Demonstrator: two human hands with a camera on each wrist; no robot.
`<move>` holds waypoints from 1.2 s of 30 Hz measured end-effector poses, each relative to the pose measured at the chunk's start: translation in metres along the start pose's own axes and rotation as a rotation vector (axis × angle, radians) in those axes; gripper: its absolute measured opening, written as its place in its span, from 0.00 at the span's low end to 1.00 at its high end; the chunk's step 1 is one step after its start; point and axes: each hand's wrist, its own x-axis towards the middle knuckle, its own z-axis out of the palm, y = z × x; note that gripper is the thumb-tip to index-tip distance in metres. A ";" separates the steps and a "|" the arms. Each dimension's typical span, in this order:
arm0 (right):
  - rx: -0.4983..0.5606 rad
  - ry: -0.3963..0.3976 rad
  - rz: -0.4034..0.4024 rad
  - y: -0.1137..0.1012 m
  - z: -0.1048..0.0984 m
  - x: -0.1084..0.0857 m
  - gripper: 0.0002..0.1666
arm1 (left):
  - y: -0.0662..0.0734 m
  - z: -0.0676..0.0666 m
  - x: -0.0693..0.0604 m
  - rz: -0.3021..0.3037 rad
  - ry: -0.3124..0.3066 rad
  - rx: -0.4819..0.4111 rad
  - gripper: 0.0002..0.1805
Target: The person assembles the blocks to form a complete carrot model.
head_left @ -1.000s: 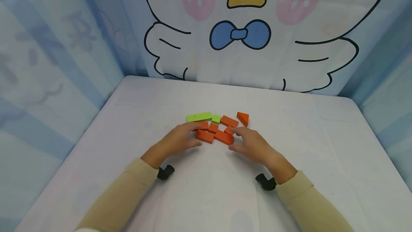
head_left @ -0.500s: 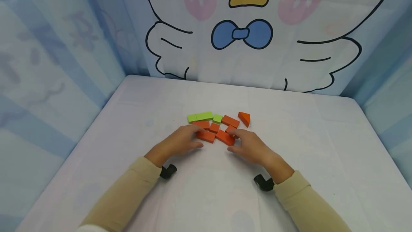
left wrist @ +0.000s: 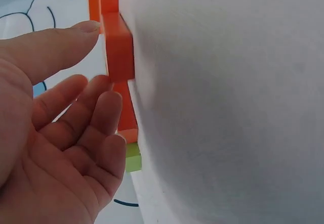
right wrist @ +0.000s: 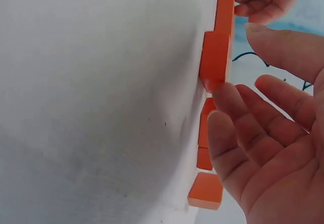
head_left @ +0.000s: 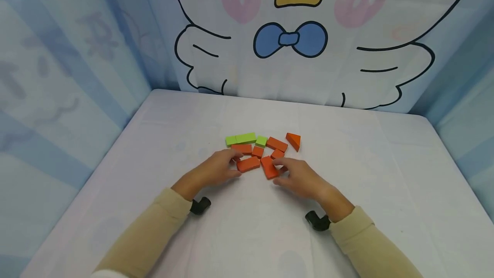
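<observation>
In the head view my left hand is at the left end of a rectangular orange block at the front of a group of blocks. Its thumb and fingers are loosely bent around that end; in the left wrist view the fingertips touch or nearly touch the orange block. My right hand is at the right side of a second orange block, which lies slanted. Its fingers touch this orange block at its lower end in the right wrist view, and the thumb looks apart from it.
Behind the front pair lie more orange blocks, a triangular orange block and a few green blocks. A white cloth covers the table. A printed curtain stands along the back edge.
Both front orange blocks have turned: the right one's near end has swung toward me, and the left one now slants up to the right. The hands have shifted only slightly.
</observation>
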 end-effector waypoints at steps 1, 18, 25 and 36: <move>0.015 -0.003 0.002 -0.001 0.001 0.000 0.29 | 0.000 0.000 -0.001 0.004 -0.005 -0.007 0.27; -0.077 0.046 -0.046 -0.001 0.005 0.021 0.31 | 0.008 0.000 0.014 0.155 -0.085 -0.007 0.29; -0.101 0.009 -0.039 -0.004 0.004 0.022 0.31 | 0.008 0.004 0.017 0.142 -0.100 0.015 0.31; -0.042 -0.053 -0.034 -0.012 0.013 0.013 0.32 | -0.001 0.002 -0.002 0.070 -0.078 0.019 0.31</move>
